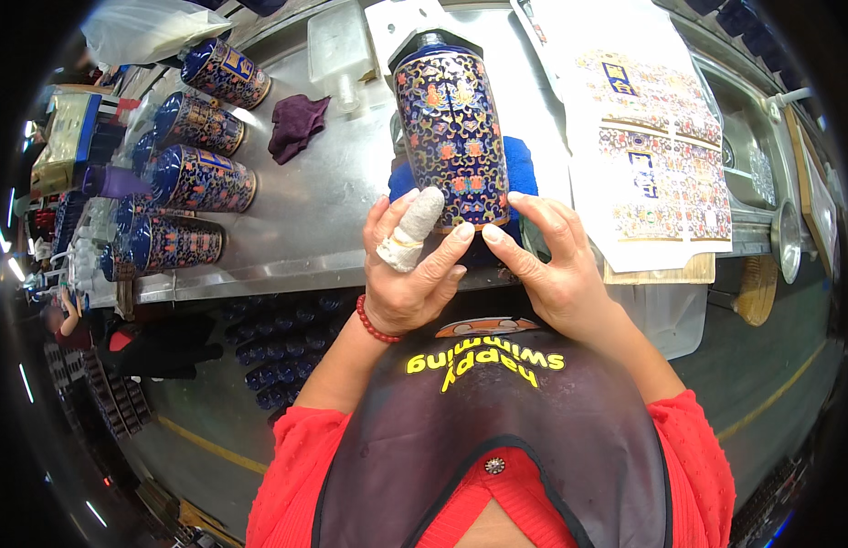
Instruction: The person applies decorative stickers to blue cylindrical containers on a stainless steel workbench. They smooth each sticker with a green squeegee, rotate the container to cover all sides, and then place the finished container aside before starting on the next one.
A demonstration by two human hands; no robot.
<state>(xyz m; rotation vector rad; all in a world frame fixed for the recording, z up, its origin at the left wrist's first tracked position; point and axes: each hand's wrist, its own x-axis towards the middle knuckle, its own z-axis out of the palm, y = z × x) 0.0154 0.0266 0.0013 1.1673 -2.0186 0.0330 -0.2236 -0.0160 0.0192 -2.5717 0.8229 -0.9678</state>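
Observation:
A dark blue bottle (451, 137) with a gold, red and white floral pattern lies in front of me, its neck pointing away. Under it shows a folded blue towel (520, 169). My left hand (410, 265) is at the near left of the bottle, thumb pressed on its bottom edge; a whitish cover wraps one finger. At the near right corner, my right hand (552, 251) presses its thumb and fingertips against the bottle's edge and side. Right of the bottle are patterned decal sheets (666, 183), matching its colours.
Several similar blue bottles (205, 178) lie at the left of the metal table (305, 205). A crumpled purple cloth (298, 126) and a clear plastic tray (340, 41) are behind them. At the far right sits a metal basin (744, 146) beside a round-bowled metal utensil (786, 239).

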